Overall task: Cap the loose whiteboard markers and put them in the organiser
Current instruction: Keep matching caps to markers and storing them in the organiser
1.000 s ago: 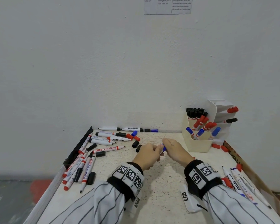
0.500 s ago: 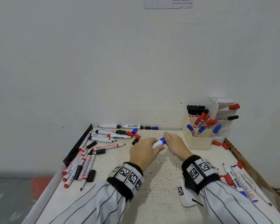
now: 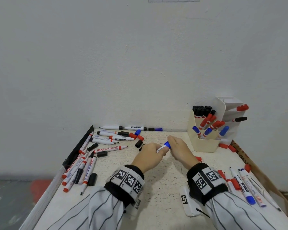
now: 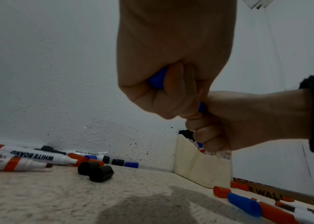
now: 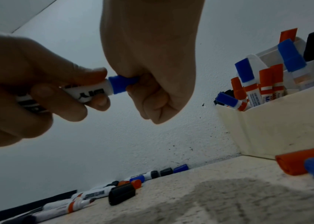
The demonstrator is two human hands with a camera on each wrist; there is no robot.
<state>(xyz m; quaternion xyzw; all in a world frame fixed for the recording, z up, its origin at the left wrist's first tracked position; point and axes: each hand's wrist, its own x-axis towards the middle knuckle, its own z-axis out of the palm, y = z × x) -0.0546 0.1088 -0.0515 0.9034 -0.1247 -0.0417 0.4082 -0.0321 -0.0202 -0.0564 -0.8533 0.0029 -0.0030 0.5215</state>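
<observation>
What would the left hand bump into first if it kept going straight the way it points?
Almost at once, the right hand, which pinches the blue cap on the white marker that the left hand grips.

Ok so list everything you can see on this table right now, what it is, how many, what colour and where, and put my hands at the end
Held marker: one, white barrel, blue cap, above table centre.
Organiser: one, cream, back right against the wall.
Markers in organiser: many; black caps at back, red in the middle, blue in front, plus one red and one black in the side tiers.
Loose markers, left: a scattered group, white with red or black trim.
Loose markers, right: several, white with red and blue, near right edge.
Loose caps: several, black, red and blue, scattered.
Table: one, speckled cream.
Wall: white, behind.
Left hand: grips the barrel.
Right hand: pinches the blue cap.
</observation>
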